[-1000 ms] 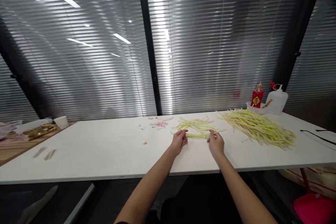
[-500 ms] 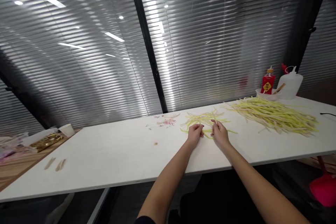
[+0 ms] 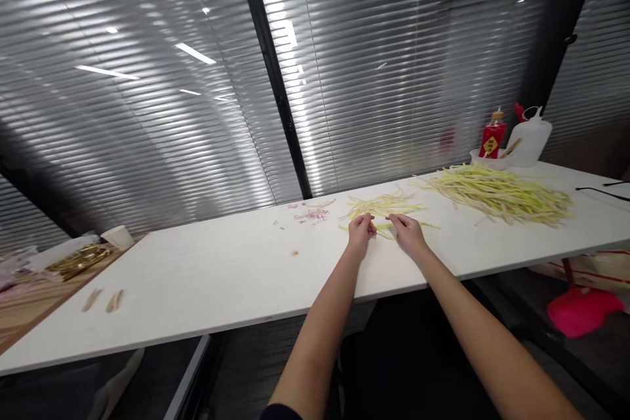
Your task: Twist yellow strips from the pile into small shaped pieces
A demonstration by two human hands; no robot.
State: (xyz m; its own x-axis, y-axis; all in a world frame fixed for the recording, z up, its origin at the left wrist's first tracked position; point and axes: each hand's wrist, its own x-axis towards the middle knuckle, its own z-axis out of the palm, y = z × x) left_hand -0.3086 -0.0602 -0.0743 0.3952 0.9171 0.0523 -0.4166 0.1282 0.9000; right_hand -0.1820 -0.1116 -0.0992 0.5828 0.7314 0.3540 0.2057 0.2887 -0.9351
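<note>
Two hands, left and right, face each other, fingertips narrow and pinch-like, a small gap between; can't tell if either grips anything. A few yellow strips run crosswise just below the fingertips, probably kept separate for handling. One small loose pile sits just beyond the fingers; one large heap lies well to their right, likely stock within reach. Strands too tangled to count. Beyond the heap from the fingers: one red bottle, one white bottle, likely parked clear of the work. One scatter of pinkish bits left of the fingers.
</note>
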